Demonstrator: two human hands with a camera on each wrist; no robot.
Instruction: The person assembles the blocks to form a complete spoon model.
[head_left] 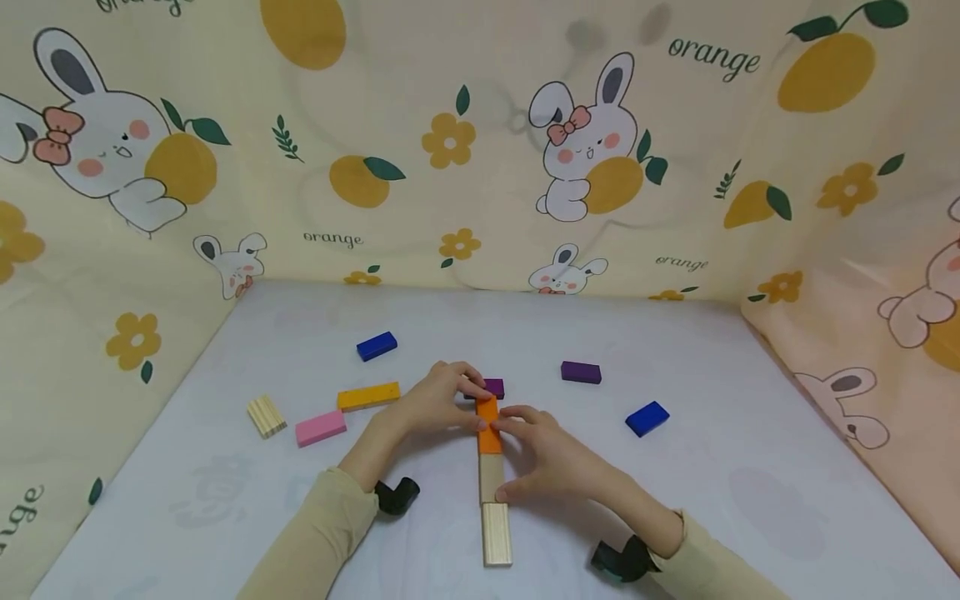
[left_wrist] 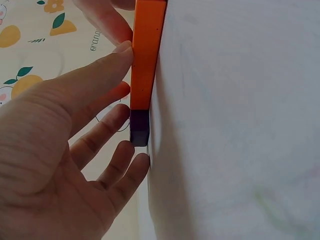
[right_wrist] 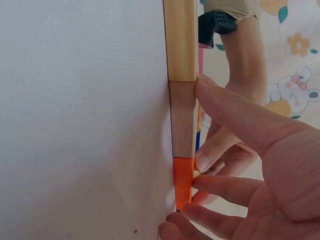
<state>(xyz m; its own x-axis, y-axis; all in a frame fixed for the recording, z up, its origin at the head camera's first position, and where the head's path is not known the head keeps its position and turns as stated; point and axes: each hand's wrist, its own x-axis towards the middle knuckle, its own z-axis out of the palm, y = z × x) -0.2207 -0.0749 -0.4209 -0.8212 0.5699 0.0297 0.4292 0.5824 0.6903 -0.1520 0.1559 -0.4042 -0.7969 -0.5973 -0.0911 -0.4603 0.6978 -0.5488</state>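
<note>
Spread apart, the fingers (left_wrist: pixel 100 132) of the left hand (head_left: pixel 431 404) reach along the far end of a row of blocks, its thumb touching the left side of the orange block (head_left: pixel 488 412). The right hand (head_left: pixel 558 462) also has its fingers apart, forefinger against the orange block's right side and thumb near the joint between the inner wooden block (head_left: pixel 491 477) and the outer wooden block (head_left: pixel 497 535). These three lie end to end, orange farthest from the person, and a purple block (head_left: pixel 495 387) sits crosswise at its far end.

Left of the row, a yellow block (head_left: pixel 369 397) lies just beside a pink block (head_left: pixel 321 428), with a ridged wooden piece (head_left: pixel 266 416) farther left and a blue block (head_left: pixel 377 346) behind. On the right are a dark purple block (head_left: pixel 581 372) and a second blue block (head_left: pixel 647 419). The white tabletop (head_left: pixel 712 500) meets a curtain (head_left: pixel 495 200) printed with rabbits and oranges.
</note>
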